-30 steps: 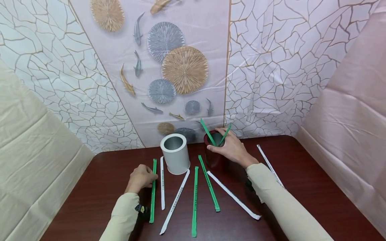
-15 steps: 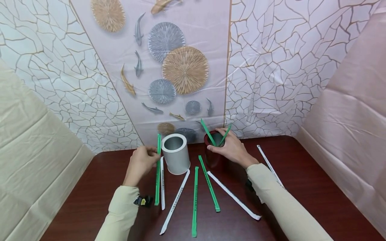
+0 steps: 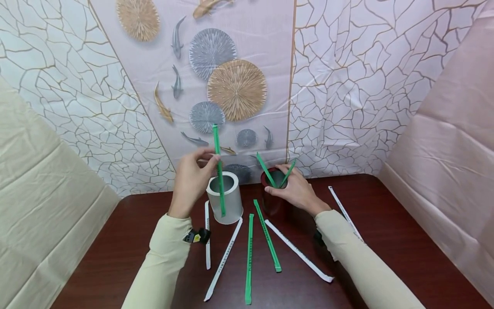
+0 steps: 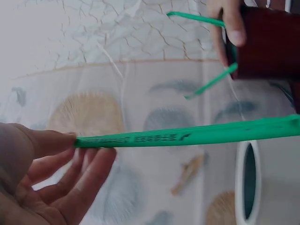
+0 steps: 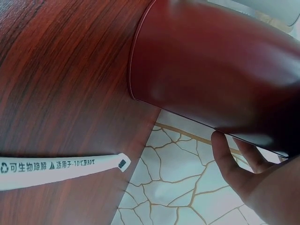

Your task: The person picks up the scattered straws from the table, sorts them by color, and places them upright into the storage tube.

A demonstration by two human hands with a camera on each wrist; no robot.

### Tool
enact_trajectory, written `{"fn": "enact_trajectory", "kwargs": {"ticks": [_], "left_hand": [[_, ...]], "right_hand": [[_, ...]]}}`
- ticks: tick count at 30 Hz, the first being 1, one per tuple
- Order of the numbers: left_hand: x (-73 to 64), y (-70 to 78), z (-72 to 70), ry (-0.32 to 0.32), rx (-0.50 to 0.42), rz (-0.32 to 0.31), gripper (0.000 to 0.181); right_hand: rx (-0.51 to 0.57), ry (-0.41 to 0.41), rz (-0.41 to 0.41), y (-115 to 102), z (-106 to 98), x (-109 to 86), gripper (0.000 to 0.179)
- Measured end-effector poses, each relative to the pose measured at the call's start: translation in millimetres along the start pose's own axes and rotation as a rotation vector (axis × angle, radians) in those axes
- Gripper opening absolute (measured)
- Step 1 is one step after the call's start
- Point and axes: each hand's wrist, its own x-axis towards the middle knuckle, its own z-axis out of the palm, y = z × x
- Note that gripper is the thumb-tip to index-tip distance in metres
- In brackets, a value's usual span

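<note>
My left hand (image 3: 196,178) pinches a green paper-wrapped straw (image 3: 219,171) between thumb and fingertips, holding it nearly upright. The straw's lower part overlaps the white cup (image 3: 230,206) in the head view. In the left wrist view the wrapped straw (image 4: 187,136) shows dark print. My right hand (image 3: 295,191) grips the dark red cup (image 3: 271,204) near its rim, thumb in front and fingers behind. Two green wrapped straws (image 3: 266,170) stick out of that cup, leaning apart. From the right wrist view, the red cup (image 5: 215,70) stands on the table with fingers along its side.
On the dark wooden table (image 3: 115,253) lie two more green wrapped straws (image 3: 250,259) and several white ones, including a white wrapped straw (image 3: 224,259) before the white cup. Another white straw (image 3: 345,212) is beyond the right forearm. Patterned cloth (image 3: 247,141) hangs behind the table.
My left hand has picked the leftmost green straw off the table, raising it and carrying it right to the white cup. My right hand stays on the red cup.
</note>
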Motion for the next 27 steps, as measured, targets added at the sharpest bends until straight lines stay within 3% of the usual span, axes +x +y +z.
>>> {"fn": "enact_trajectory", "kwargs": {"ticks": [8,13,19,27], "left_hand": [[15.7,24.4,30.4,0.092,-0.088,0.233,0.019],[21.5,21.5,52.8,0.119,-0.080,0.297,0.016],[18.8,3.5,76.9,0.058,-0.018,0.264,0.015],[9.6,-23.4,100.1,-0.085,0.125,0.118,0.008]], "right_hand": [[0.007,-0.005,0.004,0,2,-0.4,0.099],[0.014,-0.002,0.006,0,1,-1.5,0.097],[0.024,-0.002,0.007,0,2,-1.7,0.095],[0.019,0.008,0.002,0,0,-2.3,0.096]]}}
